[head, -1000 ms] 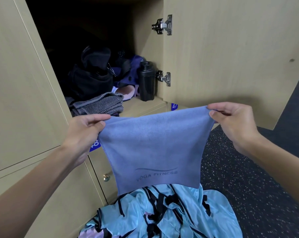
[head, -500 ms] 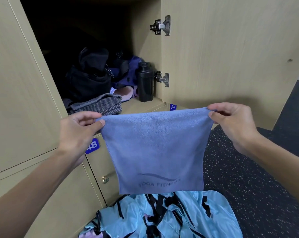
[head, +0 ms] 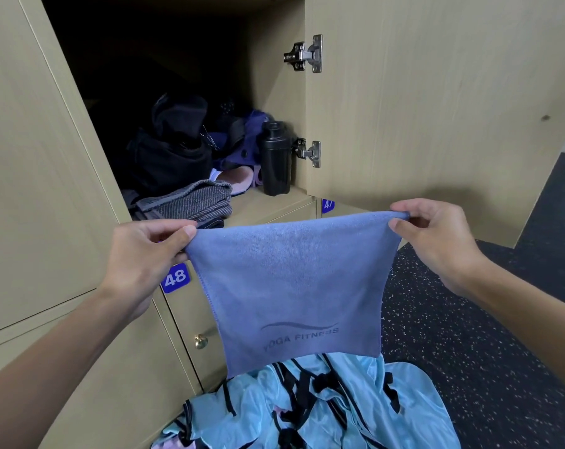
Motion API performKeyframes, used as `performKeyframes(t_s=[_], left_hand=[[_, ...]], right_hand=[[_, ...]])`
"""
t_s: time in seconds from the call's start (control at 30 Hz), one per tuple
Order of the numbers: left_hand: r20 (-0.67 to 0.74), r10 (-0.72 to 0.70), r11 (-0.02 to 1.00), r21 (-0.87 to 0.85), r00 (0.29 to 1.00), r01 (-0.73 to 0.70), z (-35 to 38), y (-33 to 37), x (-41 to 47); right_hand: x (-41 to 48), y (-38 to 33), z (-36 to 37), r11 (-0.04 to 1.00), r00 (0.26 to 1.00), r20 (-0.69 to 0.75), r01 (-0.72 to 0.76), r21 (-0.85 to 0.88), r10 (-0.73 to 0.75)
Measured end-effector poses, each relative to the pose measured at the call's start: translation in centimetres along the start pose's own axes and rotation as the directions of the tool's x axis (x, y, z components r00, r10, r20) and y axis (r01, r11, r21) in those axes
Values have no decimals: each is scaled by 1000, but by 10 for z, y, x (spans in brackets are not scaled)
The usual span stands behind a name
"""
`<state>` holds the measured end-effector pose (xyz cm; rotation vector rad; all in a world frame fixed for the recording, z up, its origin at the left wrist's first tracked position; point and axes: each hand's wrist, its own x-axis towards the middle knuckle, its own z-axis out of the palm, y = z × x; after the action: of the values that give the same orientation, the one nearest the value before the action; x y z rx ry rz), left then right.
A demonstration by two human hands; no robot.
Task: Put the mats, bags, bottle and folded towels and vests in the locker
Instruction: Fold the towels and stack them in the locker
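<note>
Below the fingers, nearest the camera, a crumpled heap of light blue satin vests with black trim (head: 307,413) lies on the dark speckled floor (head: 469,351). Above it hangs a blue-violet microfibre towel printed "YOGA FITNESS" (head: 290,280), stretched flat between both hands. The left hand (head: 145,257) pinches its upper left corner between thumb and curled fingers, and the right hand (head: 436,241) pinches the upper right corner the same way. Just beyond the left fingertips, a folded grey striped towel (head: 190,204) sits at the front edge of the open pale wooden locker (head: 268,202). Further in stand a black plastic bottle (head: 276,160), upright by the right wall, and a black fabric bag (head: 174,150) with a purple bag (head: 242,137) beside it.
</note>
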<state>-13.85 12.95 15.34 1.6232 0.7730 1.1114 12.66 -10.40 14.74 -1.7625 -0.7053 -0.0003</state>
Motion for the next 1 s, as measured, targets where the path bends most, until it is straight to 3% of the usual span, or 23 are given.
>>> performKeyframes(t_s=[0.27,0.47,0.57,0.7,1.0], left_hand=[[98,-83,996,-9,992,84,-2,3,1],[98,-24,999,24,995,22,2,9,-3],[220,38,982,171,975,-77,15,5,-15],[335,43,973,201,941,-116,39,-4,-30],[543,-12,961,239,840,-141,73,-24,-45]], right_hand=[[0,-2,-3,991,996,65,63,-116,-56],[1,1,-2,999,998,53,32,5,-32],[-3,-3,3,992,981,160,120,-31,-113],[-12,-7,13,946,905,356,295,-136,-231],[-27,-23,28,948,854,424,316,40,-303]])
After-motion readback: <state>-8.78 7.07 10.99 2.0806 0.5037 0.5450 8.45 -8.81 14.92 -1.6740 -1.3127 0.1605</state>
